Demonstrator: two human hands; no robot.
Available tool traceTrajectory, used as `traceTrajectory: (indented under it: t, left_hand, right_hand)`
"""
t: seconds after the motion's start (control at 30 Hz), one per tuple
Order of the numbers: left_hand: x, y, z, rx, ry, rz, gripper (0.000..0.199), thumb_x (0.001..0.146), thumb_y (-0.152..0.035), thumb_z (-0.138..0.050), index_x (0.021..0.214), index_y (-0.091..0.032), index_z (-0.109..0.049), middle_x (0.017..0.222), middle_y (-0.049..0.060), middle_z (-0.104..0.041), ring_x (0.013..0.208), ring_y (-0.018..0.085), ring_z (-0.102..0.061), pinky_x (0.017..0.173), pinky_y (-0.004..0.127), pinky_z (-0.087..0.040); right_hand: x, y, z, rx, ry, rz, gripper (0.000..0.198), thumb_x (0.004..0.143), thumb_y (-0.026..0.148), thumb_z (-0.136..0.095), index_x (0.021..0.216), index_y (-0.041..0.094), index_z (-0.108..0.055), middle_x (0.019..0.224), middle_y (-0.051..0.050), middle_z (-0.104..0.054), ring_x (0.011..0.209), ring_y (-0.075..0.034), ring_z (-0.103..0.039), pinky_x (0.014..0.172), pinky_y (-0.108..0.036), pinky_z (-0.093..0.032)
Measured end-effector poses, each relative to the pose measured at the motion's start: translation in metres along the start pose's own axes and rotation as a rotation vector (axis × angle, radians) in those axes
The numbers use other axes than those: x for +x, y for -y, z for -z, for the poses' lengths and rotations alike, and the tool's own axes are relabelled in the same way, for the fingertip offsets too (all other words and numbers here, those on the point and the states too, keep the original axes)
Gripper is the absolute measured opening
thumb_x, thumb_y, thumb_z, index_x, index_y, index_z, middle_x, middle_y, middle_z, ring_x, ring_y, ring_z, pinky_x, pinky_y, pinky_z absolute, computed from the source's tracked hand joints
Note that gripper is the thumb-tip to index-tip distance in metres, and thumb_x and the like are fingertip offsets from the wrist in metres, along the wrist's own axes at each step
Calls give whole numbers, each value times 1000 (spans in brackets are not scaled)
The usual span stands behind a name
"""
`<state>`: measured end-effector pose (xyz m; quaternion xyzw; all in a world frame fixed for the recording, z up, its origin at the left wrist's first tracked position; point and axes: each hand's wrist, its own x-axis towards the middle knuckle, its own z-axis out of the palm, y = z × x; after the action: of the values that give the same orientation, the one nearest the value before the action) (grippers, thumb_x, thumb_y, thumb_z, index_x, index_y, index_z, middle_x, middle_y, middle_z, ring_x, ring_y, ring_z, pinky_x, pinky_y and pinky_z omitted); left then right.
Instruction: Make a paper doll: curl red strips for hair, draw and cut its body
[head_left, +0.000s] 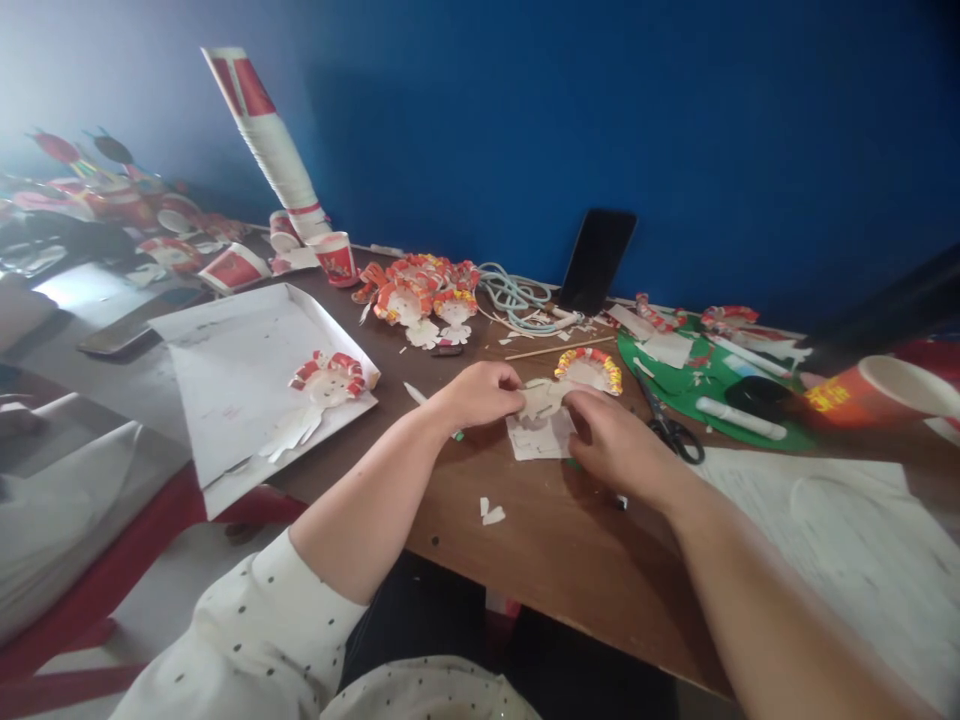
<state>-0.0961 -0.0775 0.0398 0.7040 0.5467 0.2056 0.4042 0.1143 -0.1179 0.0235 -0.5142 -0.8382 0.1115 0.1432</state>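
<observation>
My left hand (480,395) is closed in a pinch on the left edge of a small pale paper cutout (541,398). At its other edge, the fingers of my right hand (611,435) are curled and also grip it. Below the cutout lies a white piece of paper (540,442) with faint lines drawn on it. Just behind is a cut paper-cup piece with a curled red and yellow rim (589,368). Black-handled scissors (667,422) lie to the right of my right hand. A white marker (415,393) is partly hidden by my left wrist.
Two paper scraps (491,513) lie near the table edge. At left is a white paper tray (217,370) holding a cup cutout (330,380). A phone (598,262) leans on the blue wall. A tall cup stack (277,160) tilts behind. An orange cup (847,395) stands right.
</observation>
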Motion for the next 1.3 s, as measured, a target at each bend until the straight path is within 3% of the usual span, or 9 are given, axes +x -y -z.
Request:
traceTrajectory:
  t: [0.07, 0.17, 0.3, 0.37, 0.53, 0.77, 0.9, 1.03, 1.3]
  left_hand:
    - [0, 0, 0, 72, 35, -21, 13, 68, -28, -62, 75, -18, -66, 73, 0, -68, 67, 12, -58, 58, 22, -39]
    - [-1, 3, -2, 43, 130, 5, 14, 68, -30, -62, 73, -17, -64, 67, 1, -67, 61, 13, -61, 52, 22, -39]
    - [-4, 5, -4, -23, 243, 108, 14, 70, -30, -61, 75, -18, -64, 66, 2, -68, 54, 14, -63, 47, 21, -40]
    - [-6, 3, -3, 6, 221, 87, 14, 71, -30, -59, 72, -17, -64, 66, 2, -68, 53, 13, -62, 47, 21, -40]
    - [-10, -7, 0, 44, -54, 25, 16, 74, -32, -60, 71, -17, -67, 66, 1, -67, 56, 10, -57, 54, 21, -41]
    - [-16, -10, -9, -141, 214, 97, 12, 72, -27, -64, 75, -16, -65, 62, 1, -67, 48, 11, -59, 47, 21, -45]
    - [-19, -11, -10, -77, 277, 114, 12, 71, -27, -62, 67, -16, -65, 59, 3, -67, 51, 13, -62, 48, 21, -47]
    - [-23, -14, -7, -13, 338, 99, 21, 73, -29, -58, 57, -16, -63, 61, 4, -70, 51, 12, -62, 49, 21, -45]
    - [-24, -19, -7, -62, 392, 99, 28, 78, -33, -57, 56, -16, -65, 63, 4, -72, 49, 10, -56, 48, 19, -41]
  right_hand:
    - [0, -1, 2, 39, -77, -56, 36, 74, 9, -48, 107, 19, -60, 128, -12, -60, 119, -25, -56, 97, -37, -44]
    - [-5, 7, 13, 1, -143, -288, 31, 80, 17, -51, 110, 20, -61, 106, -11, -70, 93, -25, -67, 80, -37, -48]
    - [-18, 26, 26, -222, 47, -415, 23, 85, 43, -57, 92, 21, -62, 75, -10, -69, 71, -28, -66, 58, -34, -40]
    - [-24, 31, 26, -287, 144, -402, 28, 84, 49, -58, 84, 21, -61, 73, -10, -67, 67, -27, -65, 55, -33, -36]
    - [-30, 26, 16, -269, 164, -336, 27, 85, 48, -59, 90, 23, -64, 93, -9, -66, 77, -25, -66, 59, -32, -40]
    - [-25, 9, 8, -88, 17, -286, 23, 90, 32, -51, 105, 23, -65, 107, -7, -66, 84, -20, -67, 69, -30, -46]
    - [-25, 5, 11, -6, -35, -324, 24, 86, 28, -54, 107, 22, -65, 100, -7, -71, 83, -20, -68, 68, -29, -46]
    - [-26, 6, 16, 53, 8, -367, 25, 85, 40, -59, 102, 23, -67, 82, -4, -74, 74, -21, -69, 63, -30, -44]
    - [-23, 14, 18, 232, 34, -425, 32, 83, 40, -60, 109, 21, -64, 82, -6, -74, 62, -18, -66, 57, -29, -43]
